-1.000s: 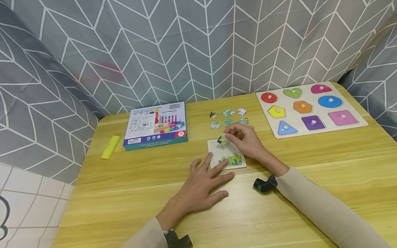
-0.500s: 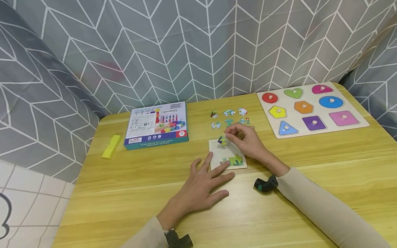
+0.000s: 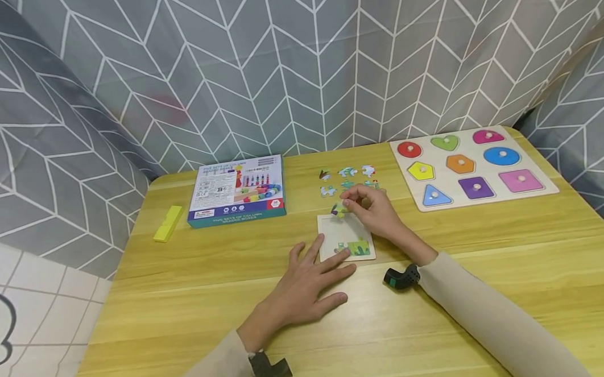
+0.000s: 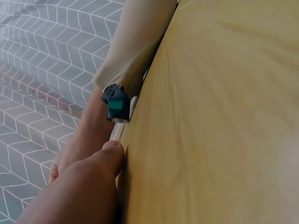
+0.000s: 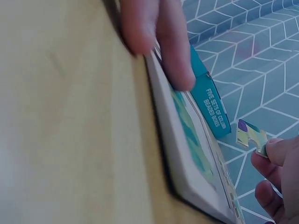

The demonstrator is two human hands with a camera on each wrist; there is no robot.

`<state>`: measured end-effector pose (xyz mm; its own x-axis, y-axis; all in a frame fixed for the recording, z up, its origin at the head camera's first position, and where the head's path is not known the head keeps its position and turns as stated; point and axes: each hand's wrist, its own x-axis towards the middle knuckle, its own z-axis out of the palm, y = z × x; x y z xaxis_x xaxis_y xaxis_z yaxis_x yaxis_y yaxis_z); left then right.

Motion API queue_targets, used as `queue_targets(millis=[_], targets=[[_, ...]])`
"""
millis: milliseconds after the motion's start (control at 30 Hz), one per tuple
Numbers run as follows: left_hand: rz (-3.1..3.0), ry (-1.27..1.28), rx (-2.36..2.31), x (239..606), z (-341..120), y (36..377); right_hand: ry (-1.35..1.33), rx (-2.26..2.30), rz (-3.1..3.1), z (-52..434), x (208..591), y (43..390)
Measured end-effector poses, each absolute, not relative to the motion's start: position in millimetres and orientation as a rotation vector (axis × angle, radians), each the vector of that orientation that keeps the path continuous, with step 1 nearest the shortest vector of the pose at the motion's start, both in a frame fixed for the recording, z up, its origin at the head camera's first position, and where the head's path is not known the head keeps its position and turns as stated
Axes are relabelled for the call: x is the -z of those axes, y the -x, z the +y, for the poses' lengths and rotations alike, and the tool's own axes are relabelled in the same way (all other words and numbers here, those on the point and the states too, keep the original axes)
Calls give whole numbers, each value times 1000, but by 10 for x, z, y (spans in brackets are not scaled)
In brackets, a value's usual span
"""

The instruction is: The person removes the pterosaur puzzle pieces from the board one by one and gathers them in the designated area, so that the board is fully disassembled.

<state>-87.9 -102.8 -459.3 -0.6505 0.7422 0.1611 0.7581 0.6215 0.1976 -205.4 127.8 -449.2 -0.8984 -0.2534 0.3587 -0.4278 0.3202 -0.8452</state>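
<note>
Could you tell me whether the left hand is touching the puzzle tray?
Touching: the head view shows the left hand's straight fingers lying on the puzzle tray's near left corner.

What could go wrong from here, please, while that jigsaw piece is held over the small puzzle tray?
1. The right hand only pinches the jigsaw piece by one edge, so it might slip and drop onto the puzzle tray or table.
2. The left hand steadies the tray only at its near corner with straight fingers; pressing the piece in could shift the tray.
3. The loose pieces lie just beyond the right hand, so a careless reach might scatter them.
</note>
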Motion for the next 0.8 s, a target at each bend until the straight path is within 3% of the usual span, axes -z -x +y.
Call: queue_targets(millis=[400, 800], targets=[[-2755, 1266, 423, 4585, -1049, 807, -626, -1497, -2435, 1152, 4548, 2271], [-2738, 1274, 413, 4592, -1074, 803, -567, -1445, -2609, 1078, 4569, 2274]])
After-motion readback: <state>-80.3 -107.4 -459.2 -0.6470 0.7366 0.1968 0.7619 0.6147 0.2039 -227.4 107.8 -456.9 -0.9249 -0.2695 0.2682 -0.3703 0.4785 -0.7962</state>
